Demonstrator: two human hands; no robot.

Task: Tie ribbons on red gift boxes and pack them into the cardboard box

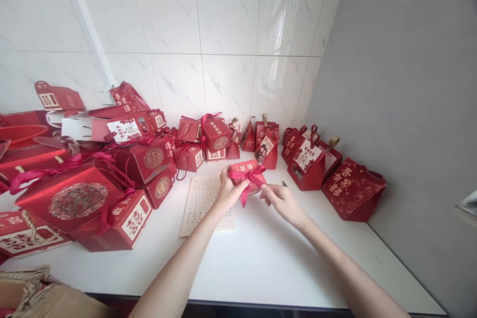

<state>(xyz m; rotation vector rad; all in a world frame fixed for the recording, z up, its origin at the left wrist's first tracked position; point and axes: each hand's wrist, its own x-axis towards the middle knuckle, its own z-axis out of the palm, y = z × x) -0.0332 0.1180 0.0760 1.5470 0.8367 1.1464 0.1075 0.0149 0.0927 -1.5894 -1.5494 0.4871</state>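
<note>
A small red gift box (243,165) with gold lettering is tilted up near the middle of the white table. Across it runs a magenta ribbon (250,176) tied in a bow, one tail hanging down the front. My left hand (229,189) grips the box at its left side, thumb by the bow. On the other side, my right hand (281,200) pinches the ribbon's right end between thumb and fingers. Partly beneath the box and my left hand lies a notepad sheet (203,203) with rows of handwriting.
Red gift boxes (80,196) are heaped on the left, with more boxes (216,134) along the tiled wall. Triangular red boxes (307,164) stand at right by the grey wall (410,109). A dark pen tip (284,184) shows behind my right hand. Brown cardboard (55,298) sits lower left.
</note>
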